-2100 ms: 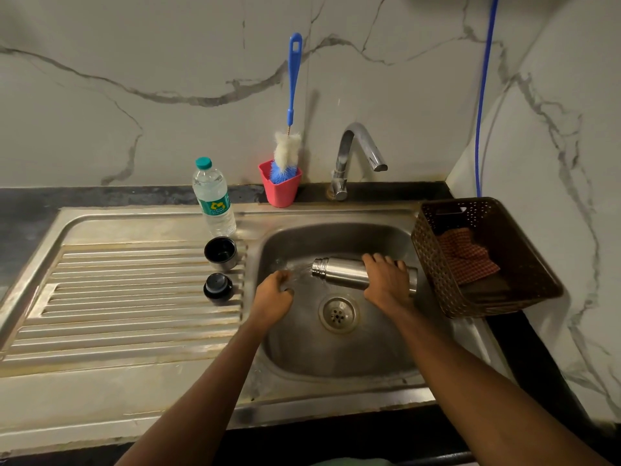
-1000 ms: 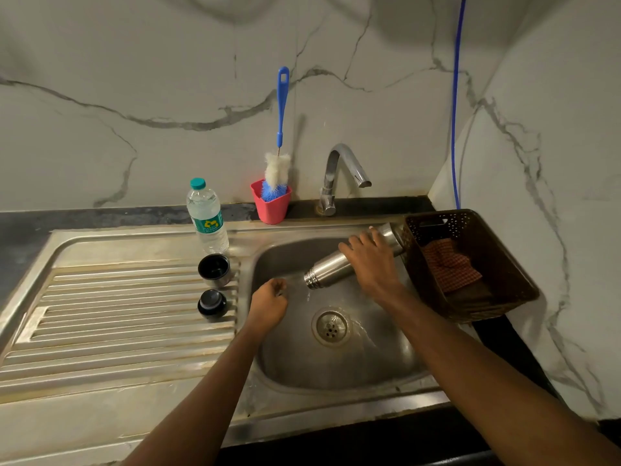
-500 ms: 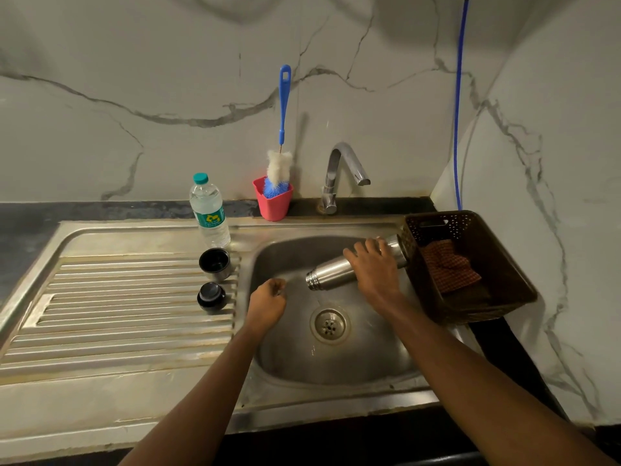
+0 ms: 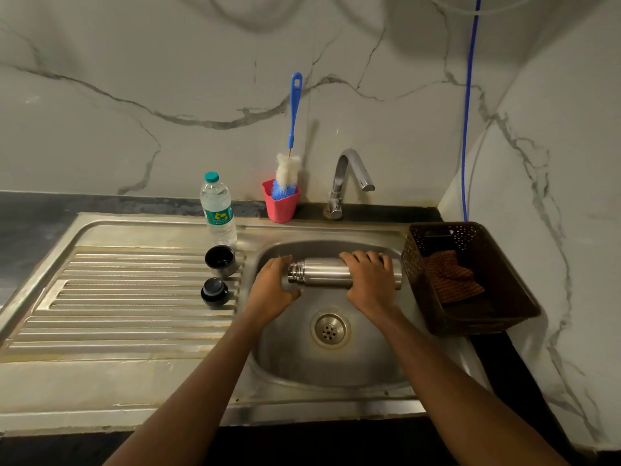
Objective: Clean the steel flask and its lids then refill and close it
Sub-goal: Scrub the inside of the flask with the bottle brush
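Observation:
The steel flask lies level over the sink basin, mouth pointing left. My right hand grips its body from above. My left hand is cupped against the flask's open threaded mouth. Two dark lids stand on the ribbed drainboard left of the basin: an open cup lid and, nearer me, a round stopper lid. No water runs from the tap.
A clear water bottle stands behind the lids. A blue-handled bottle brush sits in a red cup by the wall. A brown basket with a red checked cloth is right of the basin.
My right hand lowered the flask's base from its tilt, so it now lies level. My left hand rose from the basin's left side and closed around the mouth.

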